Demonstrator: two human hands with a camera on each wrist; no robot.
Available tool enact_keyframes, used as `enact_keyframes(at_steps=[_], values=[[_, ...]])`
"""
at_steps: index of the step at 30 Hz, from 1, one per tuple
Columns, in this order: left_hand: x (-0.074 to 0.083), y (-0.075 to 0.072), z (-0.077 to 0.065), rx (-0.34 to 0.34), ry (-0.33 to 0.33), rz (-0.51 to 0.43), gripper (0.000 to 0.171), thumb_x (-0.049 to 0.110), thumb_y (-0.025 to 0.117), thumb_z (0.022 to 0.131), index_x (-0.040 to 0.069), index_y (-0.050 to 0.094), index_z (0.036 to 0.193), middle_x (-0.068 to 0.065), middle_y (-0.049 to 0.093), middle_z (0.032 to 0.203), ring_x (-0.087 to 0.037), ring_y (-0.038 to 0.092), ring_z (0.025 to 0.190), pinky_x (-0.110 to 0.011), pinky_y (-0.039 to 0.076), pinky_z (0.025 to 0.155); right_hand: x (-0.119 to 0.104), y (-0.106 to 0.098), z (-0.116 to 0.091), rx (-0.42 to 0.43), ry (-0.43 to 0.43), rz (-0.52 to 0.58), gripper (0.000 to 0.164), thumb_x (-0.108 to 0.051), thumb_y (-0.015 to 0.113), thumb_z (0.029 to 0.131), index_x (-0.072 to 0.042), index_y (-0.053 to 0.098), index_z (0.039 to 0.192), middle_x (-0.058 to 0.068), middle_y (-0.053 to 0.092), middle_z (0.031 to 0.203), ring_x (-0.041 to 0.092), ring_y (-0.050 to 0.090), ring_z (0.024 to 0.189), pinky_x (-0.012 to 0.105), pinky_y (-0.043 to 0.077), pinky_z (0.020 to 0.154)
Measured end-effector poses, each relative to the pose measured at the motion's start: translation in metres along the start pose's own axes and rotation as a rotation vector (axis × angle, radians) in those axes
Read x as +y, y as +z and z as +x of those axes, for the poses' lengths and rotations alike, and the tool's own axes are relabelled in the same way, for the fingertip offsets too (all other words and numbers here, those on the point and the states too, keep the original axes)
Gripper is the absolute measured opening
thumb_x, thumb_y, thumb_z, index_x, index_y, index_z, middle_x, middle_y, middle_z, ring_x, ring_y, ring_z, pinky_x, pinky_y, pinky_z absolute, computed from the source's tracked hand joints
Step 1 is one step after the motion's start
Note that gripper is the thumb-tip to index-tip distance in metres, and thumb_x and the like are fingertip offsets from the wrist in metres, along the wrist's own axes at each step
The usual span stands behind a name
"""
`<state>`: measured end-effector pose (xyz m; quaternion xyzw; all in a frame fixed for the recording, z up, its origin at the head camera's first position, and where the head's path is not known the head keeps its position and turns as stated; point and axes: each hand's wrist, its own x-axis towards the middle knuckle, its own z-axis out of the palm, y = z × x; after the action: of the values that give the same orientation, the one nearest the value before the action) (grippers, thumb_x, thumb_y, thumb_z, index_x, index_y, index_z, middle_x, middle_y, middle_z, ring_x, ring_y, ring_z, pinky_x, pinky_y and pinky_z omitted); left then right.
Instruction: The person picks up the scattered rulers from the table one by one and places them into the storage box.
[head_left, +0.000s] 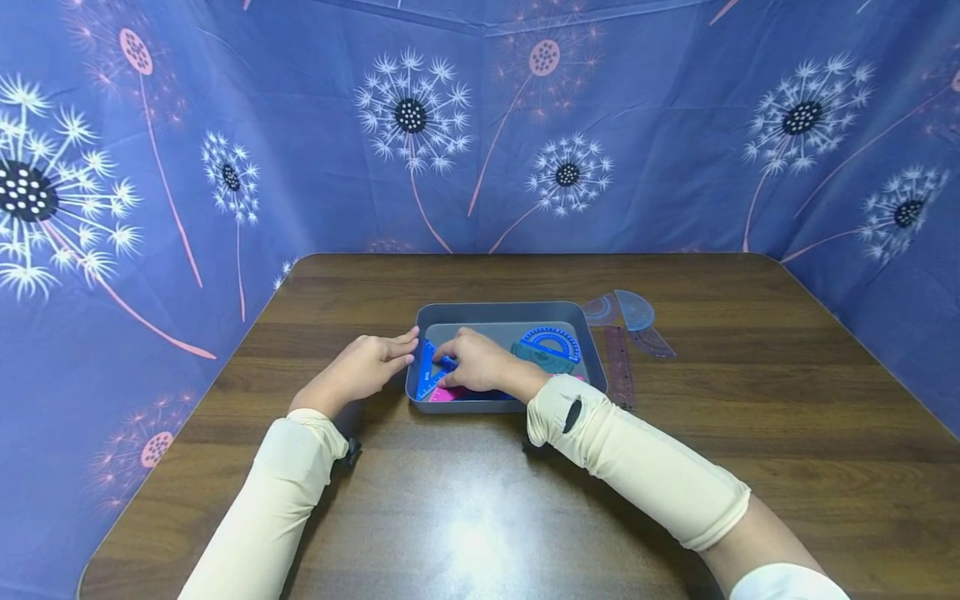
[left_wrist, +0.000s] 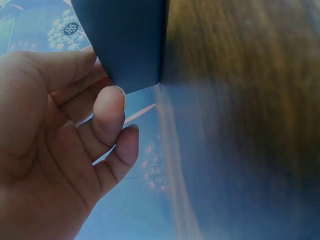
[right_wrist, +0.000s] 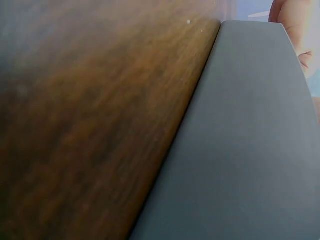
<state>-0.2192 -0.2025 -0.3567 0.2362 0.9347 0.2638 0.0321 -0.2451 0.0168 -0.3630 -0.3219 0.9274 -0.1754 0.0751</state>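
Observation:
A grey rectangular tray [head_left: 510,313] stands on the table with drawing tools inside. My left hand [head_left: 365,364] is at its left side, fingers extended and fingertips right at the outer wall; the left wrist view shows this hand [left_wrist: 55,120] beside the tray's dark corner [left_wrist: 130,45]. Reaching into the tray, my right hand [head_left: 480,362] pinches a blue set square [head_left: 426,375] between thumb and fingers at the left end. Under the thumb lies a pink piece [head_left: 446,394]. A blue protractor [head_left: 553,340] and a teal protractor [head_left: 542,358] lie at the tray's right.
Right of the tray on the wooden table [head_left: 750,400] lie a clear blue protractor [head_left: 634,310], two purplish protractors, one of them [head_left: 652,342] nearer, and a purplish ruler [head_left: 619,367]. A blue dandelion-print cloth [head_left: 480,183] hangs behind the table.

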Motion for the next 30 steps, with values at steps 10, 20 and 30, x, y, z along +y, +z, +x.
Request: enact_keyframes(at_steps=[10, 20, 30], values=[[0.0, 0.001, 0.001, 0.01, 0.005, 0.021, 0.039, 0.02, 0.057, 0.102, 0.005, 0.057, 0.138, -0.004, 0.045, 0.151, -0.022, 0.056, 0.052, -0.028, 0.046, 0.055, 0.006, -0.005, -0.004, 0.029, 0.003, 0.086, 0.038, -0.024, 0.079, 0.087, -0.012, 0.071, 0.122, 0.008, 0.067, 0.115, 0.022, 0.059, 0.111, 0.04, 0.046, 0.099], [0.001, 0.0, 0.0, -0.003, -0.013, -0.012, 0.04, 0.02, 0.057, 0.103, 0.005, 0.055, 0.14, -0.003, 0.044, 0.151, -0.012, 0.049, 0.043, -0.026, 0.049, 0.05, 0.027, -0.029, -0.037, 0.155, 0.023, 0.262, 0.032, -0.019, 0.074, 0.091, -0.009, 0.071, 0.121, 0.01, 0.063, 0.117, 0.023, 0.062, 0.099, 0.039, 0.051, 0.085], [-0.001, 0.0, 0.0, 0.01, -0.002, -0.012, 0.039, 0.017, 0.057, 0.102, 0.003, 0.056, 0.139, -0.004, 0.045, 0.151, -0.011, 0.045, 0.042, -0.026, 0.046, 0.048, 0.053, -0.072, -0.092, 0.282, 0.073, 0.34, 0.032, -0.021, 0.071, 0.094, -0.013, 0.068, 0.125, 0.006, 0.06, 0.121, 0.021, 0.054, 0.088, 0.036, 0.048, 0.071]])
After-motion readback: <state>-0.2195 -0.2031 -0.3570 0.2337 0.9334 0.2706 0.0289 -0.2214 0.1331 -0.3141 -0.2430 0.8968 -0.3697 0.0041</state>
